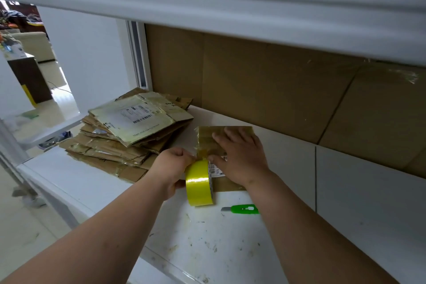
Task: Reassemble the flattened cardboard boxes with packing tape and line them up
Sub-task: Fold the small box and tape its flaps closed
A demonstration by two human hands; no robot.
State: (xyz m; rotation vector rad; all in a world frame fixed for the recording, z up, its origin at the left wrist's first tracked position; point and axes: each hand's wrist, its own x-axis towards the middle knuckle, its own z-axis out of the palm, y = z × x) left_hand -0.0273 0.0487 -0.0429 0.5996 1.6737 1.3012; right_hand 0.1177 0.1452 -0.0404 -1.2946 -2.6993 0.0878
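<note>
On the table [345, 191], right hand [239, 157] lies flat, fingers spread, on the box [207, 138]. Left hand [173, 173] grips the tape roll [199, 183] at its near-left edge. Flattened stack [129, 131] sits left; cutter [242, 209] near.

green utility knife [242, 209] on white counter [207, 249] | cardboard sheet [276, 90] lining wall

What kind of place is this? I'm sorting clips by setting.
Probably a home, at a white counter used for packing: a doorway on the left shows a sofa and a tiled floor, and flattened boxes are stacked beside it.
</note>
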